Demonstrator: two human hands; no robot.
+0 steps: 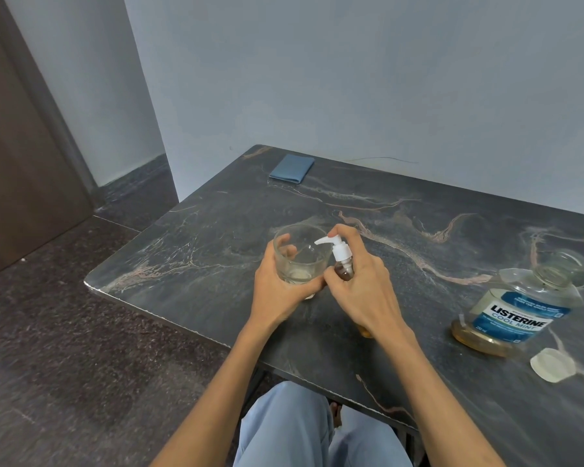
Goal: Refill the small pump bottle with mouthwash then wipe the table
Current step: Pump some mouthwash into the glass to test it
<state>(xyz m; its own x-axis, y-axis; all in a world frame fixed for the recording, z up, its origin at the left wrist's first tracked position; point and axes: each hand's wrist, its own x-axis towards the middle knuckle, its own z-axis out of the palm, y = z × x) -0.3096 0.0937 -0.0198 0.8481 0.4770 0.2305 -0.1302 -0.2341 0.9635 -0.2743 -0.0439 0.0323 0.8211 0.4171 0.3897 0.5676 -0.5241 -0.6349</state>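
I see left hand [277, 284] gripping clear round glass tumbler [300, 261], right hand [358, 281] beside it wrapped around small white-pump bottle [341, 261], forefinger on pump

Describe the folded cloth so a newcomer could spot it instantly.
Start at the dark marble-patterned table and follow it to its far left corner by the wall. There lies the flat, folded blue-grey cloth, alone, the only soft, opaque item; everything else is clear glass or plastic.

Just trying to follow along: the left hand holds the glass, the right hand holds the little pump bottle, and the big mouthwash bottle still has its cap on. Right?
Nearly. The head view shows the mouthwash bottle open, its cap lying on the table beside it. The rest stands: the left hand holds the glass and the right hand holds the pump bottle.
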